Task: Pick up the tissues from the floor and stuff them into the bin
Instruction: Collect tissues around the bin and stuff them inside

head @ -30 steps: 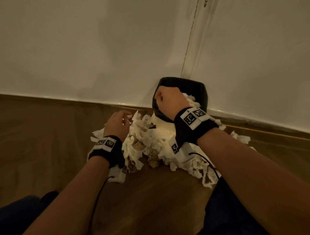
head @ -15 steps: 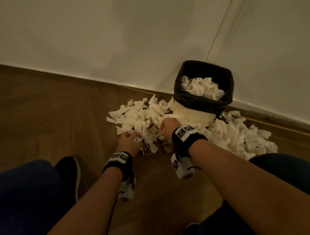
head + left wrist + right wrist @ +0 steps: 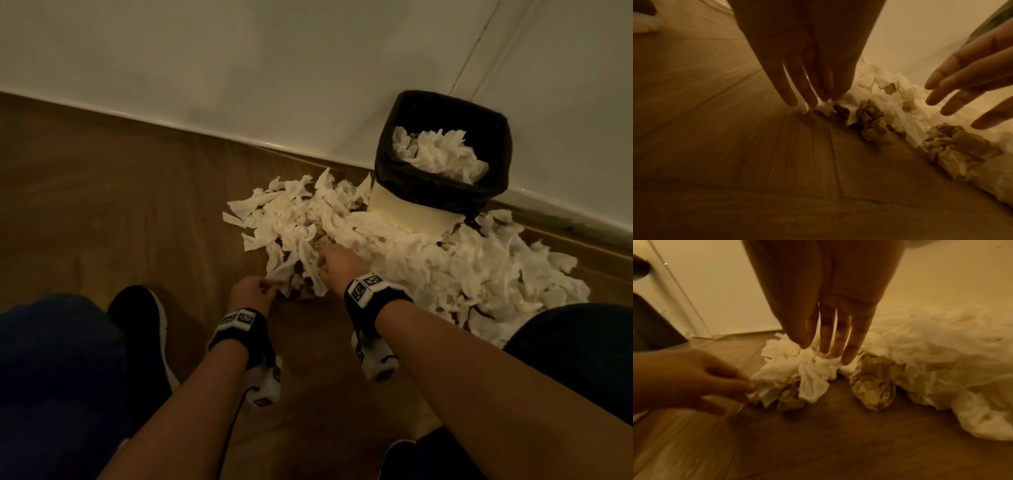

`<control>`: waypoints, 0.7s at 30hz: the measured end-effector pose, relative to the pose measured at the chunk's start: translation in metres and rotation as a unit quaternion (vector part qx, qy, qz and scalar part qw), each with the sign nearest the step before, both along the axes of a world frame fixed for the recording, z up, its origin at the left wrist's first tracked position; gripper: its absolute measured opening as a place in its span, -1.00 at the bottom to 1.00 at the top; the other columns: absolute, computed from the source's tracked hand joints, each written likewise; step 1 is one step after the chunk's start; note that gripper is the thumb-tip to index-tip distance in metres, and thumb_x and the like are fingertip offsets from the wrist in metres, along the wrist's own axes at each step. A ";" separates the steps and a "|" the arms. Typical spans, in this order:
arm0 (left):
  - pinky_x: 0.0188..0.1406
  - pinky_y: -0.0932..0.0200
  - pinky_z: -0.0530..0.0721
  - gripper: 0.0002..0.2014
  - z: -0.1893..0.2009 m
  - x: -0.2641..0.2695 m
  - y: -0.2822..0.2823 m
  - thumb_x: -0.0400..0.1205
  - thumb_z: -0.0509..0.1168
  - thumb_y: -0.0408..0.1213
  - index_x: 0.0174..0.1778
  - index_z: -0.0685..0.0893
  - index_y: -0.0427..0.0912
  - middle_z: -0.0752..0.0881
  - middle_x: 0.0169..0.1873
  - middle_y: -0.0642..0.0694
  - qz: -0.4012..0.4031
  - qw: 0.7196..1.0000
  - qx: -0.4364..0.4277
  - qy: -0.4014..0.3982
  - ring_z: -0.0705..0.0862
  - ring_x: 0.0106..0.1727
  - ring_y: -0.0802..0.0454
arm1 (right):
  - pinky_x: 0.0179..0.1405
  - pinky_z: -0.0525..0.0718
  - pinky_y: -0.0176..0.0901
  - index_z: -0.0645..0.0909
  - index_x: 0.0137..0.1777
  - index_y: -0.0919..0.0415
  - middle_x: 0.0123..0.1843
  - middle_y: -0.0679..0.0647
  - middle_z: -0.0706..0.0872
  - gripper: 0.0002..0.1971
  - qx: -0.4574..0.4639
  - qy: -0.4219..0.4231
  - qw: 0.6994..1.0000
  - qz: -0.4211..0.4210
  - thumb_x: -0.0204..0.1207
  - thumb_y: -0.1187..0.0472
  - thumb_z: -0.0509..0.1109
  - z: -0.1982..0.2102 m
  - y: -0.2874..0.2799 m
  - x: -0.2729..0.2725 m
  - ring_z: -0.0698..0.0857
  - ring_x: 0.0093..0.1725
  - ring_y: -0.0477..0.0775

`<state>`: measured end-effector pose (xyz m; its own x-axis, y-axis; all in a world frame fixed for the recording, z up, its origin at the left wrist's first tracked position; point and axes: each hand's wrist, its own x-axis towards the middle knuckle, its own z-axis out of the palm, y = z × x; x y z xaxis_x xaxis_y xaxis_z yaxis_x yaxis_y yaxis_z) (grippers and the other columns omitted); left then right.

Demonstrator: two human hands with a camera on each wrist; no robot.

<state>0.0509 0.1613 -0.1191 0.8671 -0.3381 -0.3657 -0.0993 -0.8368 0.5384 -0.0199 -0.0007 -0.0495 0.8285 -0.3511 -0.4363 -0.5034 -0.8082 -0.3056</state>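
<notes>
**Both hands down at the near edge of the tissue heap**

Half a second ago both hands lay slightly deeper in the pile; a second ago the right fist was up at the bin's mouth. Now the left hand (image 3: 251,291) sits at the lower centre of the head view, at the pile's near-left fringe, and the right hand (image 3: 339,265) is just right of it, on the heap's near edge.

The heap of crumpled white paper tissues (image 3: 404,250) spreads across the middle of the head view, on the brown wood-plank floor (image 3: 113,212), wrapping round the base of the bin. In the left wrist view the left fingers (image 3: 789,95) are straight and close together, their tips touching the end of a white tissue at the floor; the right wrist view shows thumb and fingers closing on that wisp. The right fingers (image 3: 853,344) are straight, slightly spread, tips pressing into a bunched white tissue; whether they grip it cannot be told.

The cream square bin with a black bag liner (image 3: 411,205) stands upper right against the white wall (image 3: 239,68), white tissues already inside. Crumpled brown paper balls (image 3: 873,391) lie mixed into the heap's near edge, under and beside the fingers. A black shoe with a white sole (image 3: 144,329) is planted at lower left.
</notes>
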 end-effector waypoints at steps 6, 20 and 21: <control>0.16 -0.10 0.57 -0.62 0.004 -0.006 -0.010 0.56 0.30 -0.10 0.29 0.49 -0.03 0.34 0.33 -0.22 0.036 0.996 -0.006 -0.081 0.46 0.24 -0.26 | 0.29 0.51 0.17 0.32 0.40 0.09 0.48 0.23 0.22 -0.52 0.002 -0.001 1.000 0.007 0.52 0.08 0.37 -0.029 0.032 -0.001 0.25 0.45 0.40; 0.05 0.12 0.52 -0.80 -0.009 -0.002 -0.006 0.65 0.23 -0.30 0.16 0.57 -0.25 0.57 0.17 -0.23 -0.033 0.999 0.029 -0.001 0.59 0.14 -0.14 | 0.15 0.54 0.02 0.49 0.19 0.23 0.35 0.16 0.34 -0.83 0.027 0.023 0.998 -0.043 0.64 0.28 0.21 -0.066 0.038 -0.025 0.44 0.27 0.26; 0.04 0.12 0.51 -0.78 -0.009 -0.002 -0.006 0.65 0.21 -0.33 0.21 0.52 -0.23 0.58 0.18 -0.24 0.001 1.000 -0.012 0.016 0.59 0.15 -0.14 | 0.13 0.54 0.01 0.49 0.14 0.24 0.30 0.18 0.39 -0.86 0.045 0.006 0.997 -0.060 0.65 0.32 0.18 -0.067 0.037 -0.024 0.50 0.21 0.25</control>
<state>0.0491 0.1556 -0.1278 0.8557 -0.3455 -0.3852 -0.0806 -0.8243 0.5604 -0.0443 0.0363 -0.1165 0.7771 -0.4061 -0.4809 -0.5992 -0.7111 -0.3678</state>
